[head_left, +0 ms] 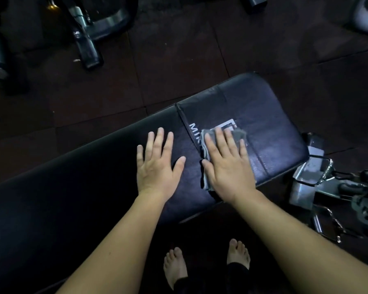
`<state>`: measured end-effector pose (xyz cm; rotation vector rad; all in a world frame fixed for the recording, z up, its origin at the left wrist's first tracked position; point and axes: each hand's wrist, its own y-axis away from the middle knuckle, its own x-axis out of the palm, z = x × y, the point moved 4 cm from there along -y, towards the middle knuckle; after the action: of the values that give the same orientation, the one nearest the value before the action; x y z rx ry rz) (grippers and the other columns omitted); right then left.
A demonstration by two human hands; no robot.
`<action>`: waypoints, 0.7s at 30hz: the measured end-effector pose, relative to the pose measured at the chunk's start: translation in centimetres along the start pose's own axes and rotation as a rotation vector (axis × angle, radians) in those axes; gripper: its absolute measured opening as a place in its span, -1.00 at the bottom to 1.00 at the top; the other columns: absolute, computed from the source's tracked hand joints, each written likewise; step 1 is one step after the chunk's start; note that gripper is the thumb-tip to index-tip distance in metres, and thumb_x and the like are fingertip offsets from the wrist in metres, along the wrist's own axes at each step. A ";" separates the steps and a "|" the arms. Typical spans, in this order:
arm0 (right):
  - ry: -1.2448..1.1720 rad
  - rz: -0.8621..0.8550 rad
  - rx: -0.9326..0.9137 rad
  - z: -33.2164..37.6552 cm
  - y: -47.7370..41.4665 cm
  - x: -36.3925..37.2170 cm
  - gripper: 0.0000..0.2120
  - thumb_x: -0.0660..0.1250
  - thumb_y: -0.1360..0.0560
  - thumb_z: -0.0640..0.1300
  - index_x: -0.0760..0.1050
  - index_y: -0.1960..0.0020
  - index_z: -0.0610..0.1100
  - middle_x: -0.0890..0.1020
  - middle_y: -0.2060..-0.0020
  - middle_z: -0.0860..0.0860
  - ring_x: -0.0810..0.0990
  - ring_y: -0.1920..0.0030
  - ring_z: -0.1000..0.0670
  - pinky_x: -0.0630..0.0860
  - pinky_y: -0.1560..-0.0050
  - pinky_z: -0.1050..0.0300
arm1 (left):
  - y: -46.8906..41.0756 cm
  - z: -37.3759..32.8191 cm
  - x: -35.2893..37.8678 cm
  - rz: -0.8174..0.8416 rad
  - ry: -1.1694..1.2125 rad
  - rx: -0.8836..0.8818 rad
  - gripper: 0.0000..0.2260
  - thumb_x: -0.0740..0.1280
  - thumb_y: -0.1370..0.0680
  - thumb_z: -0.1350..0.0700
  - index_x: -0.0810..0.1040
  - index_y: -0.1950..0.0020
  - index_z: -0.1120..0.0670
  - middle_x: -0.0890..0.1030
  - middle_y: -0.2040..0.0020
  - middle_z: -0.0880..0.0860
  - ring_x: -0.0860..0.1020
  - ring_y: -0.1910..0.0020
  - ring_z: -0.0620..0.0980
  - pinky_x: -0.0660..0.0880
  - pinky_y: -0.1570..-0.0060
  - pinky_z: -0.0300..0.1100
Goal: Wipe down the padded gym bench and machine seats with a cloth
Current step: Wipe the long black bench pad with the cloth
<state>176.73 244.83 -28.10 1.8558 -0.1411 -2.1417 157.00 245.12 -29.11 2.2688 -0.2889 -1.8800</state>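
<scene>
- The right hand (227,166) lay flat and open on the grey cloth (240,134), fingers straight and a little spread. It pressed the cloth down on the padded bench (274,115); nothing was pinched or curled round.
- The left hand (157,164) rested just beside it on the thumb side, also open, palm down on bare padding and holding nothing. It looked to me like a brace.
- The cloth sat under the right palm and fingers, its edges showing past the fingertips and along the thumb side. It partly covered a white printed logo (228,123).
- I judged the step to be wiping the end section of the pad. To do it well, the weight should stay even through the whole palm, with overlapping strokes carried out to the rounded end and side edges.
- The stitched seam (182,117) between the two hands would want a pass along its length, since dirt likely settles there.
- The padding was dark, smooth and leather-like, with a fine grain, rounded corners and a dull sheen beyond the right hand's little finger.
- The cloth looked thin and soft, folded in layers, with ragged edges.
- Past the pad's end on that same side stood a grey, scuffed metal frame (304,179). Dark square floor tiles (179,49) lay beyond the fingertips.
</scene>
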 end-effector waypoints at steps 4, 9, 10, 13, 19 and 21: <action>-0.012 0.000 -0.034 2.5 -4.7 -1.1 -0.38 -0.04 -0.70 0.19 -0.05 -0.69 0.02 -0.10 -0.68 -0.03 -0.17 -0.67 -0.09 -0.14 -0.62 -0.23 | 1.6 3.5 -1.1 -0.042 0.036 -0.049 -0.35 0.02 -0.68 -0.26 0.00 -0.71 -0.04 -0.11 -0.72 -0.04 -0.21 -0.68 0.00 -0.20 -0.64 0.12; 0.006 -0.016 -0.089 11.6 -11.8 -1.4 -0.38 -0.04 -0.70 0.18 -0.03 -0.69 0.00 -0.05 -0.68 -0.05 -0.15 -0.67 -0.11 -0.17 -0.61 -0.25 | 4.9 13.4 -2.1 -0.080 0.006 -0.141 -0.34 -0.05 -0.65 -0.29 0.04 -0.71 -0.03 -0.07 -0.72 -0.04 -0.16 -0.69 -0.01 -0.17 -0.64 0.14; 0.011 -0.020 -0.132 13.8 -11.1 -1.0 -0.38 -0.03 -0.70 0.18 -0.02 -0.69 -0.01 -0.04 -0.68 -0.05 -0.14 -0.67 -0.11 -0.17 -0.61 -0.26 | 5.6 15.3 -2.3 -0.073 -0.019 -0.166 -0.33 -0.07 -0.65 -0.29 0.03 -0.71 -0.03 -0.07 -0.72 -0.04 -0.16 -0.69 -0.01 -0.15 -0.64 0.16; 0.069 -0.001 -0.364 18.4 -4.9 1.3 -0.37 -0.01 -0.70 0.18 -0.04 -0.69 -0.01 -0.02 -0.68 -0.06 -0.12 -0.67 -0.11 -0.12 -0.62 -0.25 | 7.1 19.2 -2.1 -0.034 -0.090 -0.187 -0.32 -0.13 -0.65 -0.32 -0.03 -0.72 -0.05 -0.13 -0.72 -0.06 -0.20 -0.68 -0.01 -0.12 -0.63 0.22; 0.123 0.007 -0.484 13.2 -6.6 0.9 -0.38 0.05 -0.67 0.22 0.07 -0.68 0.07 0.07 -0.67 -0.01 0.00 -0.67 -0.09 -0.02 -0.62 -0.24 | 7.2 20.2 -0.8 -0.078 -0.057 -0.142 -0.33 -0.09 -0.65 -0.33 -0.05 -0.71 -0.09 -0.10 -0.72 -0.06 -0.14 -0.69 0.04 -0.08 -0.62 0.25; 0.077 -0.036 -0.213 12.4 -10.4 -0.6 -0.39 0.02 -0.67 0.21 0.07 -0.68 0.06 0.06 -0.67 -0.02 -0.03 -0.67 -0.09 -0.04 -0.62 -0.27 | 7.3 20.3 -0.9 -0.094 -0.055 -0.135 -0.33 -0.08 -0.65 -0.33 -0.02 -0.71 -0.08 -0.07 -0.72 -0.05 -0.12 -0.69 0.05 -0.07 -0.62 0.25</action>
<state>162.94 253.32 -28.36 1.8251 0.1335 -2.0162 136.61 238.03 -30.07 2.1802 -0.0613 -1.9452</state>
